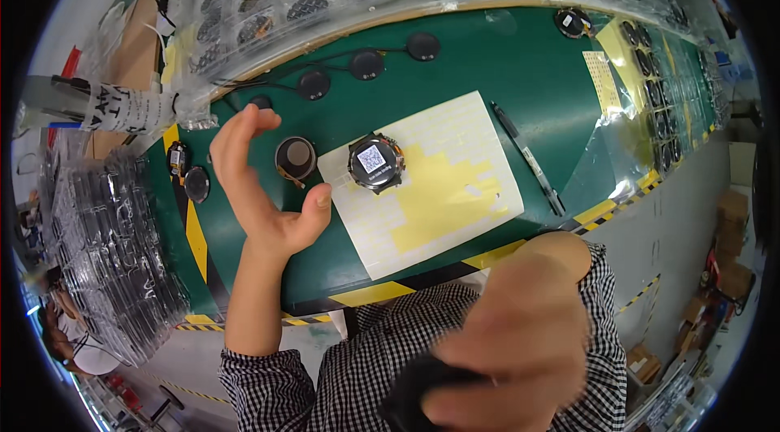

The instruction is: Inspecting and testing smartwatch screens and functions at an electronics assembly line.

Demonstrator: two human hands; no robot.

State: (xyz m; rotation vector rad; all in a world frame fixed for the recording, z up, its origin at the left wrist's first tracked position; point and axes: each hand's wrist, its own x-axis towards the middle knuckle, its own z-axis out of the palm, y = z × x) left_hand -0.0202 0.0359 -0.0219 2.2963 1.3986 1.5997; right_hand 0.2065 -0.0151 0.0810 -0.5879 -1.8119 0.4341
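My left hand point(264, 180) is raised over the left part of the green table, thumb and fingers spread, with nothing between them. Closest to it is a round watch part point(296, 159) with a grey disc in its middle and a short orange flex cable. Right of that, a round watch module point(376, 162) lies face up on a sheet of pale labels point(443, 245), its screen lit with a square code. My right hand point(520, 334) is close to the camera and smeared by motion. Its fingers close round a black object point(422, 391), too blurred to name.
A black-and-clear pen point(528, 148) lies right of the sheet. Several black charging pucks point(367, 64) with cables line the back. Clear trays of watch parts point(309, 6) stand behind them. Stacked clear trays point(114, 253) rise at left. Striped tape point(374, 294) marks the table's near edge.
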